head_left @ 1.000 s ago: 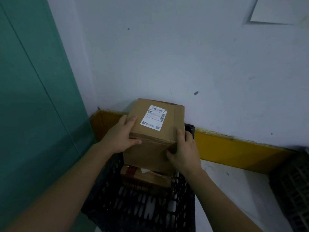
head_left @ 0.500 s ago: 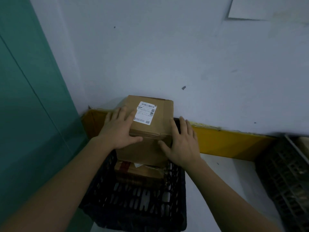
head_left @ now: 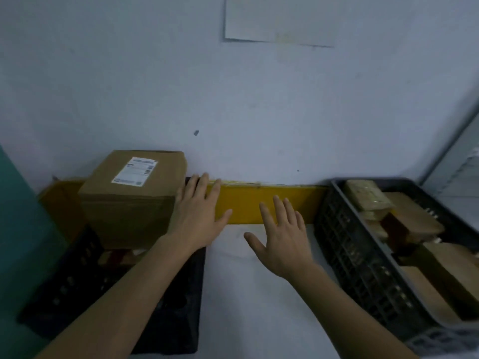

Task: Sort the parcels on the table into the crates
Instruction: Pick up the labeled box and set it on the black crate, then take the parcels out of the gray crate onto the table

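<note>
The cardboard box (head_left: 134, 198) sits in the black crate (head_left: 166, 314) on my left, riding high above the rim on top of other parcels, its white label (head_left: 135, 171) facing up and its far edge close to the wall (head_left: 259, 104). My left hand (head_left: 197, 216) is flat and spread just beside the box's right face; whether the palm edge touches it I can't tell. Fingers straight, that grip has hold of nothing. My right hand (head_left: 281, 239) hovers apart from it over the pale floor (head_left: 259, 320) between the two crates, fingers fanned wide, thumb out, nothing in that grip either. Past my fingertips runs the yellow strip (head_left: 246, 203) along the foot of the wall. Over on my right, the grey crate (head_left: 363, 257) holds several brown parcels (head_left: 412, 216) stacked and overlapping, one wrapped in clear tape at the far end. A teal panel (head_left: 15, 229) edges the far left, and a pale sheet (head_left: 280, 19) hangs on the wall above.
</note>
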Demonstrator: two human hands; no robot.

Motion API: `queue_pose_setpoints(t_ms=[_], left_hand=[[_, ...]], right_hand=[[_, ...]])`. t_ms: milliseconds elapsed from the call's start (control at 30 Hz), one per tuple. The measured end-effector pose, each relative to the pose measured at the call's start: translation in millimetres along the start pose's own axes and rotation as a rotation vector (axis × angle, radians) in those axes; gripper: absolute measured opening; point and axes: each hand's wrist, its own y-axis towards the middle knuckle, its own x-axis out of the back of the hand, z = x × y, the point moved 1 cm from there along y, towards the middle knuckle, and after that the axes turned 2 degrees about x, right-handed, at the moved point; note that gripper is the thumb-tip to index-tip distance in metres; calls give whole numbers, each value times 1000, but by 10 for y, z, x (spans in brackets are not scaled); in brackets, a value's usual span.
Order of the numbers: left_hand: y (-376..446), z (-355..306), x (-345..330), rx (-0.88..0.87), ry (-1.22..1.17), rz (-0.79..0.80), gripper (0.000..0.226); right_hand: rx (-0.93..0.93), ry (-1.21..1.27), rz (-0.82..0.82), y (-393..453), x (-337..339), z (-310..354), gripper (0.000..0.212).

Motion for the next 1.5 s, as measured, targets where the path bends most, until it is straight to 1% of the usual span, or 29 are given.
queue_pose_setpoints(t_ms=[200,433,633,700,767,900,1033,1167,1300,1367,1500], left_hand=[[-124,-1318,-295,-69,-43,47,84],[-261,-2624,-602,-176,-83,160,82],[-173,-3358,-877,-264,-138,259,82],[-85,-3533,-1003,-297,-156,276,82],[13,-3694,-1142,-329,-177,286,82],[178,-3933,-1432,-385,-227,320,83],[302,-4005,-1693,-433,-220,368,86],[348,-3986,-1860,-445,-203,410,90],[361,-3958,-1900,-440,-212,396,93],[360,-3953,-1889,-430,-217,391,94],[396,-3968,-1820,-380,-179,433,102]], right_hand=[[-150,-8,12,-759,156,-1176,93],[-321,33,56,-1547,209,-2346,89],[-439,63,58,-1774,77,-3084,87],[-459,59,83,-1778,3,-3273,90],[-465,63,143,-1743,-66,-3449,95],[-411,57,286,-1576,-184,-3749,106],[-351,48,395,-1350,-315,-3926,108],[-244,32,502,-1152,-485,-4028,100],[-153,82,641,-1057,-572,-4151,100],[-90,109,662,-1021,-563,-4189,95],[37,147,621,-970,-475,-4222,83]])
